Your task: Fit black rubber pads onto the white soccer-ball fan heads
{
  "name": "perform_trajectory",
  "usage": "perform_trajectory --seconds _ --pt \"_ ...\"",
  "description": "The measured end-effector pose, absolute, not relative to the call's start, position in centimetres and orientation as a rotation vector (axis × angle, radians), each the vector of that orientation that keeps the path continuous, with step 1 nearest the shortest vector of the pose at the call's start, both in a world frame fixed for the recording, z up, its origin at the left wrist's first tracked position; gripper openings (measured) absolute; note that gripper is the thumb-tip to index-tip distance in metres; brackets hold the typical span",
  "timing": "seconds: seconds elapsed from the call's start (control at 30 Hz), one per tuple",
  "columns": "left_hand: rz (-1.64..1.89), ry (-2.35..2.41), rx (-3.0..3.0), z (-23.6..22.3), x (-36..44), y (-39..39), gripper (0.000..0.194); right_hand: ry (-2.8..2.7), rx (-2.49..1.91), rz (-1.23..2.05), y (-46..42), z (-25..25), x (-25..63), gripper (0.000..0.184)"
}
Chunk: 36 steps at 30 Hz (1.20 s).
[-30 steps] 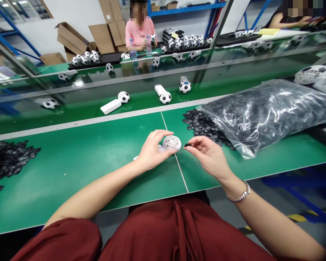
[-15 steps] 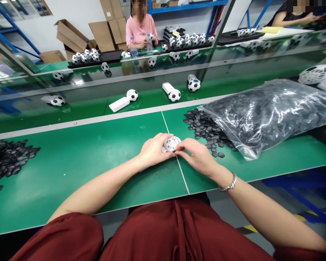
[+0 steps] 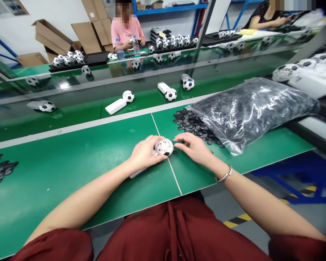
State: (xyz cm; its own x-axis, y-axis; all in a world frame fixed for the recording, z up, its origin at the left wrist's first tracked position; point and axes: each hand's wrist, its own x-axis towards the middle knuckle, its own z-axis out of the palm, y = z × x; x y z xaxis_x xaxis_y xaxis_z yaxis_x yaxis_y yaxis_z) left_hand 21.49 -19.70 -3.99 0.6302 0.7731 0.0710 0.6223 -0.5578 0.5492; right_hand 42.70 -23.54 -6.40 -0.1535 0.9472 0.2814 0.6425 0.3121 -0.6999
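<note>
While our left hand (image 3: 144, 155) gripped the white fan head (image 3: 164, 147) near the bench's (image 3: 70, 170) front edge, our right hand (image 3: 193, 148) lay loosely open beside it, fingertips touching. Best to hold the fan steady w/ the left & press each black piece (image 3: 195, 125) flush.

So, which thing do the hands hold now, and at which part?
The left hand holds a small white football-shaped fan by its round head. The right hand lies beside it; whether it holds anything cannot be told.
</note>
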Motion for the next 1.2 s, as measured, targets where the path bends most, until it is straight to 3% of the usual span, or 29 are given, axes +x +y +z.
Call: perform_trajectory --seconds 0.1,0.23,0.43,0.63,0.9,1.2 --pt "0.389 1.064 2.386 -3.9 21.3 -19.2 0.061 -2.023 -1.577 0.277 -22.5 -6.6 44.9 0.012" --pt "0.271 0.953 2.458 -3.6 21.1 -18.4 0.061 -2.116 -1.662 0.212 -21.7 -7.2 45.9 0.012" --pt "0.198 0.907 2.604 -3.4 21.2 -18.2 0.066 -2.062 -1.626 0.389 -23.0 -6.6 45.3 0.003" --pt "0.189 0.976 2.626 -3.2 21.4 -18.9 0.07 -1.975 -1.36 0.676 -25.8 -4.9 43.1 0.005" --pt "0.228 0.979 2.518 -3.0 21.6 -19.9 0.075 -1.891 -1.223 0.784 -25.6 -5.0 41.2 0.007" --pt "0.341 1.124 2.411 -3.4 22.5 -20.3 0.062 -1.676 -1.216 0.962 -24.9 -5.9 40.3 0.01"
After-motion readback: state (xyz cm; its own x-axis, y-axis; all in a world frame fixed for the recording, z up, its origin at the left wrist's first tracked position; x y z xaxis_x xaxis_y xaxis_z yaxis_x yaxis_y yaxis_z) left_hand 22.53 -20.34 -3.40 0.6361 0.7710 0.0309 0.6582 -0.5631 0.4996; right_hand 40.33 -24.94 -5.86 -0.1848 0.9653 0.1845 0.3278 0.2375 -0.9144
